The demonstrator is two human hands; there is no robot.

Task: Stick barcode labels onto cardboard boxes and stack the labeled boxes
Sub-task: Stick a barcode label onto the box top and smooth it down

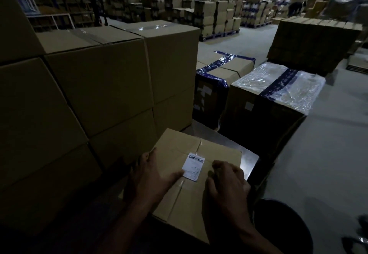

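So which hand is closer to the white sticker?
Left. The left hand touches the barcode label's lower left edge with its thumb; the right hand rests on the box just right of it.

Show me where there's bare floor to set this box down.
Bare floor lies right of the plastic-wrapped box, and between the blue-taped box and far pallets. Left is crowded: the stacked boxes adjoin the labeled box.
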